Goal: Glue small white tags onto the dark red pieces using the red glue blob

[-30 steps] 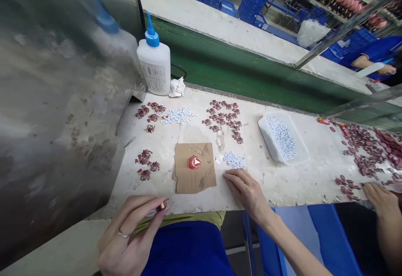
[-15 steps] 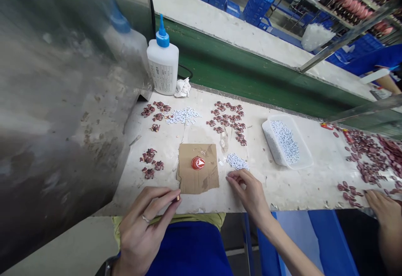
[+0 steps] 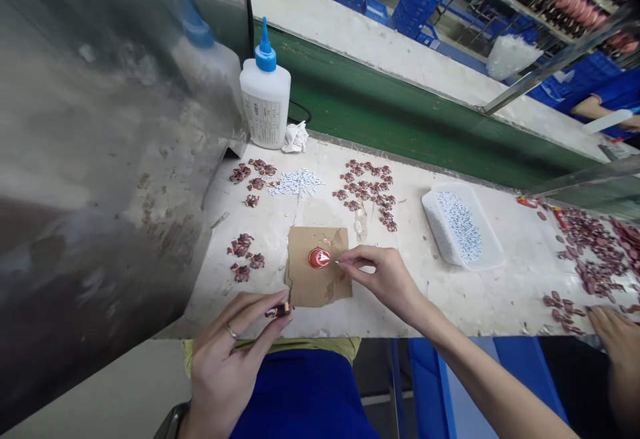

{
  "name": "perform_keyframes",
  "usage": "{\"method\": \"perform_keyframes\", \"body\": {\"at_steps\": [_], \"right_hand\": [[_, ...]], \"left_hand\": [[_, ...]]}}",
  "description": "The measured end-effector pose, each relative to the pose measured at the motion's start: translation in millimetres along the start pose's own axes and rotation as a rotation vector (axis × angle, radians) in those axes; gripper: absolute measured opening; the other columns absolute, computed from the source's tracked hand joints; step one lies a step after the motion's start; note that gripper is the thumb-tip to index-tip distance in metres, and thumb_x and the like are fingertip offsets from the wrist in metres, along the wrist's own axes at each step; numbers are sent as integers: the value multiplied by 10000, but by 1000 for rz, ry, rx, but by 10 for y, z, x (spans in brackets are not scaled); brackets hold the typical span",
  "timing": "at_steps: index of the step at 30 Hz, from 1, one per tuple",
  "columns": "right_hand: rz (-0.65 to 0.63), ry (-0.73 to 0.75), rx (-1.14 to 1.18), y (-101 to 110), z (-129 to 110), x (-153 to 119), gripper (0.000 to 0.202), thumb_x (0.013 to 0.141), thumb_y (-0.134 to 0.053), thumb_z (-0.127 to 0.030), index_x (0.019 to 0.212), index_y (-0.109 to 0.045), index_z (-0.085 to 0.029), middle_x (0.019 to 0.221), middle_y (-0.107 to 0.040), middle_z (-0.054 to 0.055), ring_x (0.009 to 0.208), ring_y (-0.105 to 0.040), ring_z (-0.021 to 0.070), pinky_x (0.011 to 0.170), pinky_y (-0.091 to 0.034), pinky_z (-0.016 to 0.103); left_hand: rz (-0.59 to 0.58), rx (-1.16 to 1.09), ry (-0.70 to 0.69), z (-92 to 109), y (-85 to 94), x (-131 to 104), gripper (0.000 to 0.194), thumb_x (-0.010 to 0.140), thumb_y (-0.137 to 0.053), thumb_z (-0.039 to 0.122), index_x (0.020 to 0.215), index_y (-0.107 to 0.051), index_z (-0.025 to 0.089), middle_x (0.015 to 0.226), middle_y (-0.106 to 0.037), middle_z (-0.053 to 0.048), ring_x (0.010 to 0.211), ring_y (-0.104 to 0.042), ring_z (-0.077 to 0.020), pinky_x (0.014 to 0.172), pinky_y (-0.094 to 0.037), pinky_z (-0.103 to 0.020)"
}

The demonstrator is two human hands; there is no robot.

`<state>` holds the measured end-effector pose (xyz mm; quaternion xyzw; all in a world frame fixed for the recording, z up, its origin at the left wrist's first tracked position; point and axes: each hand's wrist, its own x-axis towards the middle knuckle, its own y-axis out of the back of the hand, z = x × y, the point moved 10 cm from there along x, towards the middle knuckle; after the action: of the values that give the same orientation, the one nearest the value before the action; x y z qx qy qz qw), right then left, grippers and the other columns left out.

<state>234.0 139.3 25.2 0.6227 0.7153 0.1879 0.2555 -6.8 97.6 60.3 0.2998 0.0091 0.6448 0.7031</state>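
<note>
My left hand (image 3: 240, 342) pinches a small dark brown figurine (image 3: 279, 310) between thumb and fingertips, near the table's front edge. Over the right edge of a cardboard square (image 3: 300, 289), my right hand (image 3: 383, 276) holds a tiny white piece (image 3: 338, 262) between thumb and forefinger. Just left of those fingertips, a small round of glossy red paste (image 3: 319, 258) with a white smear sits on the cardboard. Small brown figurines (image 3: 365, 189) lie in groups behind and to the left. A pile of tiny white pieces (image 3: 297, 182) lies behind the cardboard.
A white squeeze bottle (image 3: 266, 102) with a blue nozzle stands at the back beside crumpled tissue (image 3: 295, 137). A plastic tub (image 3: 493, 256) of white pieces stands right. Another person's hand (image 3: 617, 332) rests by brown parts (image 3: 595, 252) at far right. A metal panel (image 3: 125, 126) walls the left.
My right hand has moved left from the small white pile to the cardboard, with a tiny white piece in its pinch. The figurine in my left hand now shows more between the fingertips.
</note>
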Motion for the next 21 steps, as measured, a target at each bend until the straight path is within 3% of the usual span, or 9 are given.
{"method": "perform_keyframes", "body": {"at_steps": [5, 9, 21], "right_hand": [[46, 140, -113, -37, -190, 29, 152, 909, -656, -143, 964, -759, -240, 874, -795, 5, 747, -742, 181, 740, -615, 320], [83, 230, -166, -55, -270, 9, 133, 955, -627, -155, 963, -732, -237, 875, -751, 27, 772, -704, 185, 718, -583, 314], [80, 268, -163, -90, -259, -22, 158, 1010, -577, -182, 1005, -722, -245, 953, -746, 43, 844, -711, 192, 758, -585, 323]], "left_hand": [[23, 0, 22, -10, 30, 1, 245, 868, -749, 93, 1061, -705, 237, 982, -747, 44, 878, -710, -46, 868, -570, -128], [13, -15, 44, -42, 18, 0, 253, 874, -738, 85, 1073, -704, 237, 996, -744, 41, 899, -710, -48, 882, -575, -133], [21, 14, 59, -48, 29, 52, 207, 875, -758, 146, 1040, -710, 262, 978, -759, 92, 855, -719, -11, 913, -545, -60]]}}
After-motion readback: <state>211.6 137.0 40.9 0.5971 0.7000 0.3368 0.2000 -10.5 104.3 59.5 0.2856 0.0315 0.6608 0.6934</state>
